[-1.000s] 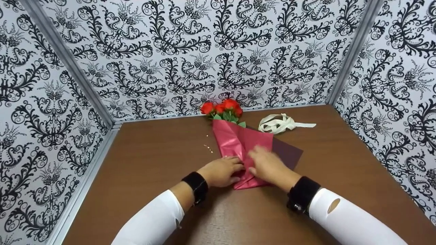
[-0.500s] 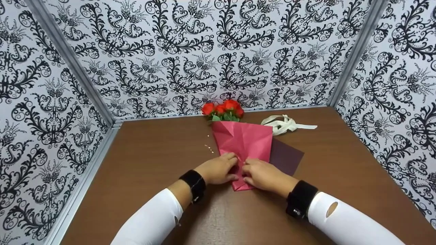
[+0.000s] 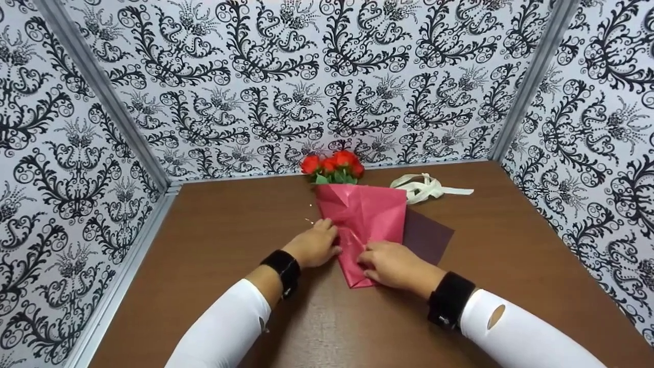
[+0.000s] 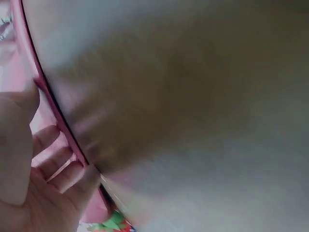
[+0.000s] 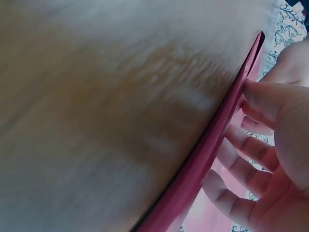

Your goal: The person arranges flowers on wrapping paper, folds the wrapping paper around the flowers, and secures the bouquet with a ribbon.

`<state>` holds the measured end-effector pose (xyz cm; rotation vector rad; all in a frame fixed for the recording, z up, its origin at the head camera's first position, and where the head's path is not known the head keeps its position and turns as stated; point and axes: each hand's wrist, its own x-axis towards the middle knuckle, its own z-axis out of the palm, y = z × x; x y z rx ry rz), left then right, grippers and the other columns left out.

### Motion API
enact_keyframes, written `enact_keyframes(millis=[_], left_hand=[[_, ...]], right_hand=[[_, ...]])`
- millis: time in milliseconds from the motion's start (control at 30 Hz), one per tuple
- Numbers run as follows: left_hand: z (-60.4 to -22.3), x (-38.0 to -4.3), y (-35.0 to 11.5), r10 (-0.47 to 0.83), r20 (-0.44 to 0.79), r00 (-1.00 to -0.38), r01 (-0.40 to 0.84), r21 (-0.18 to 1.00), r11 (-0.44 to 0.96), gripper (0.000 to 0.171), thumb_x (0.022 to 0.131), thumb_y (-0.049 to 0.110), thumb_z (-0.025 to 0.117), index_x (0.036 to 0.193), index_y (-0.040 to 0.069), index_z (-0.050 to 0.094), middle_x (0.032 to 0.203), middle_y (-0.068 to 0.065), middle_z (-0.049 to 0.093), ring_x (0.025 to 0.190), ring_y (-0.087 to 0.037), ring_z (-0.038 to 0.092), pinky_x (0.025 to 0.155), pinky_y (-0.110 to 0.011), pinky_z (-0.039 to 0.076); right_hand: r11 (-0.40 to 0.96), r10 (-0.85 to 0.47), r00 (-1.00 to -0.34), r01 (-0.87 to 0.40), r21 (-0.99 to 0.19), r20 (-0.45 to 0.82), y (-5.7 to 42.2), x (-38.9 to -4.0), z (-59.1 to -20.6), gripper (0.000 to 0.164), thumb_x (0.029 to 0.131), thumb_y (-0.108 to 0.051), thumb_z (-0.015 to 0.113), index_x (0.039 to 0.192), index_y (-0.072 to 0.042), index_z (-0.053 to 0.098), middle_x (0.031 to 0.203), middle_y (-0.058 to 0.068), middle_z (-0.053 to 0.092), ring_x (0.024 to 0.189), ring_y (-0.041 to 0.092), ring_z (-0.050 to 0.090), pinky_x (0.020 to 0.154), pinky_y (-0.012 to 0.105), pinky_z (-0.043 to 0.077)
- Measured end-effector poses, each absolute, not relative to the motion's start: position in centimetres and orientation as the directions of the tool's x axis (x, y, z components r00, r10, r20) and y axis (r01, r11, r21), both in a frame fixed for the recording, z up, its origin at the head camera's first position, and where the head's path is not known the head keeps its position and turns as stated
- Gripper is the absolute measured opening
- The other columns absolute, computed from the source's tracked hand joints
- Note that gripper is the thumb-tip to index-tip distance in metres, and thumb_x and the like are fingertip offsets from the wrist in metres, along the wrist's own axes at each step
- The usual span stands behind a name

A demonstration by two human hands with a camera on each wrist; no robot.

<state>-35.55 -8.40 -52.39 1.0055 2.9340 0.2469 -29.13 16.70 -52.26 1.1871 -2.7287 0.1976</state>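
Observation:
Artificial-looking red roses (image 3: pixel 341 162) with green leaves lie toward the back, their lower part hidden under pink wrapping paper (image 3: pixel 369 212). Folded over the stems, the paper narrows toward the front. My left hand (image 3: pixel 312 245) rests along its left edge; in the left wrist view the fingertips of that hand (image 4: pixel 48 188) touch the pink border, fingers nearly straight. The right hand (image 3: pixel 392 263) lies on the lower right part of the wrap. In the right wrist view its extended fingers (image 5: pixel 241 169) press against the pink paper (image 5: pixel 188 193).
A dark purple sheet (image 3: pixel 428 237) sticks out from under the wrap on the right. Behind it lies a loose cream ribbon (image 3: pixel 421 190). A small shiny bit (image 3: pixel 309 221) is on the brown table (image 3: pixel 230 230) beside the left fingers. Patterned walls enclose the back and sides.
The right flap of pink paper has come over and lies flatter. My left hand has slid left and away to the wrap's left edge; the right hand has moved lower on the paper.

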Motion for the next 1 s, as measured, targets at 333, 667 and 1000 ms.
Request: enact_keyframes(millis=[333, 667, 1000], left_hand=[[-53.5, -40.2, -9.3, 0.468, 0.001, -0.884, 0.463, 0.134, 0.876, 0.045, 0.107, 0.037, 0.057, 0.140, 0.006, 0.057, 0.159, -0.018, 0.049, 0.152, -0.041, 0.043, 0.118, -0.063, 0.043], [-52.7, -43.3, -9.9, 0.363, -0.053, -0.930, 0.352, 0.144, 0.925, 0.049, 0.107, 0.036, 0.057, 0.146, 0.006, 0.052, 0.157, -0.014, 0.048, 0.151, -0.034, 0.041, 0.114, -0.063, 0.045], [-52.5, -45.9, -10.2, 0.324, -0.140, -0.936, 0.303, 0.153, 0.941, 0.083, 0.098, 0.059, 0.061, 0.161, 0.010, 0.040, 0.172, -0.010, 0.035, 0.162, -0.038, 0.025, 0.123, -0.064, 0.036]], right_hand=[[0.639, -0.770, -0.632, -0.762, 0.105, 0.090, 16.0, -29.3, -52.3, 0.044, 0.096, -0.029, 0.075, 0.139, -0.035, 0.070, 0.098, 0.009, 0.062, 0.079, 0.021, 0.055, 0.073, 0.038, 0.057], [0.629, -0.773, -0.634, -0.762, 0.155, 0.018, 15.0, -28.8, -52.2, 0.049, 0.098, -0.024, 0.069, 0.144, -0.038, 0.065, 0.116, 0.014, 0.064, 0.093, 0.026, 0.065, 0.085, 0.043, 0.061], [0.646, -0.757, -0.654, -0.747, 0.159, 0.004, 15.4, -29.1, -52.0, 0.046, 0.102, -0.026, 0.064, 0.145, -0.040, 0.063, 0.115, 0.013, 0.065, 0.096, 0.027, 0.065, 0.083, 0.043, 0.061]])
